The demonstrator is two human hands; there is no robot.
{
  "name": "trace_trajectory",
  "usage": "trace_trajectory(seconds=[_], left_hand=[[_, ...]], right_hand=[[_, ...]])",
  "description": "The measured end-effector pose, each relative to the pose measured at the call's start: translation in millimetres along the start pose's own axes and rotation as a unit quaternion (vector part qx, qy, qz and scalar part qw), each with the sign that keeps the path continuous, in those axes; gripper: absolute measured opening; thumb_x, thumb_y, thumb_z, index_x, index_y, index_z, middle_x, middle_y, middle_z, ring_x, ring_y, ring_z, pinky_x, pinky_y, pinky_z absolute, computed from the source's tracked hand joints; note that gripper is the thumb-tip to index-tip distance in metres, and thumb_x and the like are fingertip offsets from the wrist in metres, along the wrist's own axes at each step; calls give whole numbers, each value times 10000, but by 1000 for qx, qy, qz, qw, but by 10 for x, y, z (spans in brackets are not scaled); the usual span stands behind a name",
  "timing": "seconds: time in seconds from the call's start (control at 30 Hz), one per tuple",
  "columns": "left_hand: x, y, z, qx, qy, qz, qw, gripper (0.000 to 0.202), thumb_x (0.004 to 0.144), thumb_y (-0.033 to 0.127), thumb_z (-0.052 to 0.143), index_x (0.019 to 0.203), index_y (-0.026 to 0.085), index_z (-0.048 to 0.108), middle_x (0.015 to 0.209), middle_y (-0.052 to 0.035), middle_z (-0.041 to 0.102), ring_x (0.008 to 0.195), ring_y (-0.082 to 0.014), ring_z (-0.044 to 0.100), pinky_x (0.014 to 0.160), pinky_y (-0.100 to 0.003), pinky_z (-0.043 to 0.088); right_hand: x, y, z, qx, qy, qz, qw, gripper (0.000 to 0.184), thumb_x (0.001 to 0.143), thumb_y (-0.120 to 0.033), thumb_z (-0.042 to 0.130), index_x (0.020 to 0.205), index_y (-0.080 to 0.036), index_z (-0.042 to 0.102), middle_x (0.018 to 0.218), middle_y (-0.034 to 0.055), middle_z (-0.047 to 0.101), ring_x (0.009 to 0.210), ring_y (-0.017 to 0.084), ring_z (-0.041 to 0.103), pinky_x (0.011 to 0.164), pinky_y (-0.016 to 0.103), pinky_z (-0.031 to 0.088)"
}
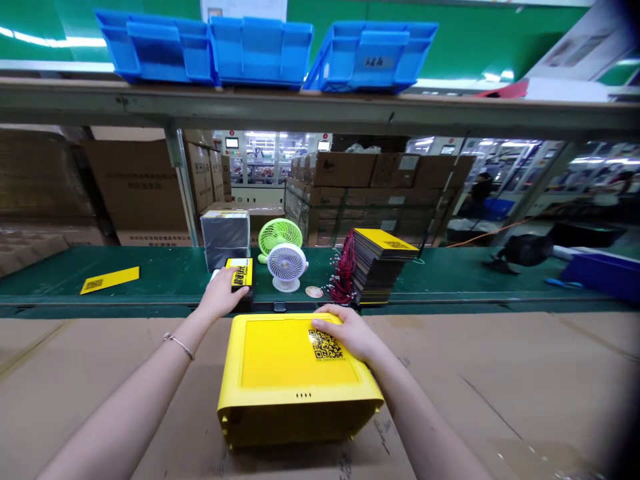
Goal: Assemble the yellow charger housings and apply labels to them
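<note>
A yellow plastic box [290,380] with a QR code label on its top lies on the cardboard-covered bench in front of me. My right hand [350,331] rests flat on its far right top, fingers beside the QR code. My left hand [221,297] reaches forward to the green belt and closes round a small black and yellow card pack [239,275]. A bracelet sits on my left wrist.
On the green belt [450,273] stand two small fans, green [279,235] and white [287,265], a wrapped grey stack [225,238], a pile of yellow-topped cards [383,263] with red cords [343,273], and a loose yellow card [110,279]. Blue bins [260,50] sit overhead.
</note>
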State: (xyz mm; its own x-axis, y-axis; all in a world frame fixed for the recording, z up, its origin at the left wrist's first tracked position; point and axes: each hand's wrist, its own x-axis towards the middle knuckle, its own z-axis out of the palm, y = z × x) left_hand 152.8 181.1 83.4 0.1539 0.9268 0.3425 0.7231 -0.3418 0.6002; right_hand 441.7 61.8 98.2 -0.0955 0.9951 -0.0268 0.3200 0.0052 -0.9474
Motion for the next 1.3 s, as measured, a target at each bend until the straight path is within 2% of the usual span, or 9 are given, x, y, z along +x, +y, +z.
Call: trace_trajectory(seconds=[0.13, 0.3, 0.57, 0.7, 0.8, 0.93, 1.13, 1.2, 1.3], left_hand=[[-104, -264, 122, 36, 5, 20, 999, 739, 608, 301, 717, 1280, 171, 437, 1416, -140, 361, 1365, -341, 133, 1083, -543, 95], [-343, -309, -15, 13, 70, 36, 997, 255, 747, 145, 475, 960, 183, 609, 1141, -140, 578, 1151, -293, 479, 1008, -432, 331], [-485, 290, -646, -160, 261, 9, 952, 260, 862, 314, 450, 1080, 171, 446, 1143, -112, 562, 1009, -221, 584, 814, -347, 513], [-784, 839, -836, -436, 132, 8, 890, 403, 760, 318, 650, 1100, 164, 497, 1081, -97, 624, 929, -234, 627, 701, -320, 554], [-1113, 1173, -847, -475, 10, 4, 880, 511, 691, 264, 727, 1144, 178, 507, 908, -65, 674, 794, -220, 645, 630, -291, 543], [-1493, 1418, -677, -380, -119, 12, 917, 449, 769, 261, 646, 1188, 226, 491, 741, -10, 645, 674, -177, 618, 573, -248, 486], [-1754, 1518, -432, -368, -119, 7, 922, 332, 783, 285, 636, 1101, 233, 558, 715, -3, 609, 627, -134, 548, 541, -212, 400], [-1796, 1535, -399, -461, -135, -33, 876, 318, 745, 282, 680, 1038, 212, 578, 779, -26, 624, 719, -162, 580, 614, -231, 433], [-1870, 1555, -324, -651, -223, -77, 721, 349, 714, 321, 692, 1019, 185, 589, 921, -64, 629, 880, -222, 594, 784, -307, 450]], right_hand=[[-6, -10, 0, 15, -12, 8, 1000, 339, 707, -458, 670, 853, -158, 610, 827, 45, 659, 741, 198, 618, 624, 267, 463], [-12, 10, -2, 14, -7, -17, 1000, 325, 728, -462, 642, 834, -155, 617, 843, 56, 664, 767, 209, 627, 642, 280, 476], [-5, 32, 20, -26, 73, -42, 996, 362, 775, -509, 540, 831, -164, 634, 848, 77, 673, 808, 247, 618, 722, 344, 476], [-160, -87, 23, -88, 222, -106, 965, 313, 803, -470, 550, 928, -196, 635, 998, 76, 642, 956, 251, 562, 868, 354, 413], [-394, -298, 66, -110, 289, -210, 928, 256, 854, -407, 521, 965, -207, 635, 1018, 64, 636, 946, 213, 573, 870, 322, 425], [-749, -636, 211, -113, 153, -269, 944, 213, 859, -358, 539, 982, -214, 637, 1001, 53, 638, 937, 198, 583, 843, 311, 454], [-1039, -871, 478, -59, 14, -227, 972, 74, 819, -243, 580, 791, -196, 630, 822, 20, 645, 782, 163, 592, 735, 276, 478], [-1082, -885, 519, -27, 20, -226, 974, 92, 830, -253, 569, 776, -188, 606, 768, 22, 627, 717, 155, 581, 663, 261, 478], [-1131, -896, 552, -39, 81, -282, 955, 98, 858, -244, 537, 780, -186, 550, 746, 17, 577, 679, 140, 544, 613, 252, 453]])
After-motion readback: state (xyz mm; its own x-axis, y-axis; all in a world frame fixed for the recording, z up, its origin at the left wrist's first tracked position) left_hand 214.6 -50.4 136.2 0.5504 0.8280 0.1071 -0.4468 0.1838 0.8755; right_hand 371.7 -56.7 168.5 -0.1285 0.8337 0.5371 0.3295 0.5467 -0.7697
